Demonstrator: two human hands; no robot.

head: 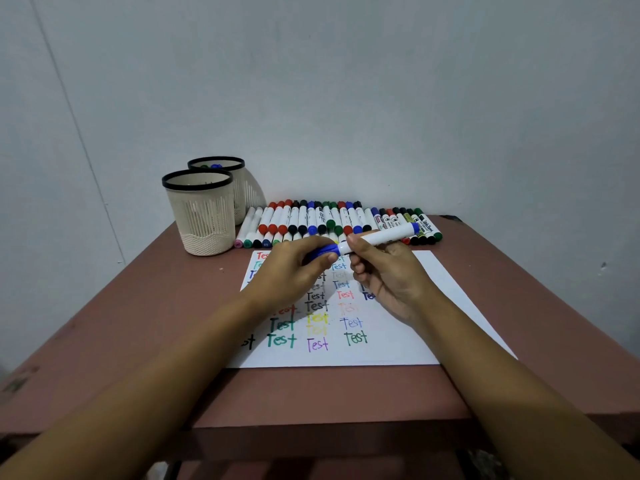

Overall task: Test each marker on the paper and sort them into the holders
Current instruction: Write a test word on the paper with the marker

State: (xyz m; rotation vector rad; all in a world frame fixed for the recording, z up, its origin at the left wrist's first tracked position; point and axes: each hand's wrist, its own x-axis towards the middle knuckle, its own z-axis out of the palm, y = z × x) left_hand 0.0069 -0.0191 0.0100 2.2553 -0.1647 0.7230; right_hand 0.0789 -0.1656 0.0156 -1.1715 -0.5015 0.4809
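Brown table (121, 323), paper (398, 348) atop, grey wall (381, 98) behind; left grip (294, 268), right grip (388, 271) both grasp blue marker (381, 235).

Open tabletop (502, 282) right of the paper (398, 348); 2 holders (201, 216) far left, marker row (329, 220) along the back wall (346, 98).

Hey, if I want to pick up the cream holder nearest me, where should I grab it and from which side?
Probably wrap a hand round the near holder at mid height on its ribbed wall, coming from the front. It stands upright and round. That side is open, while the second holder crowds it behind and the marker row lies by its right base.
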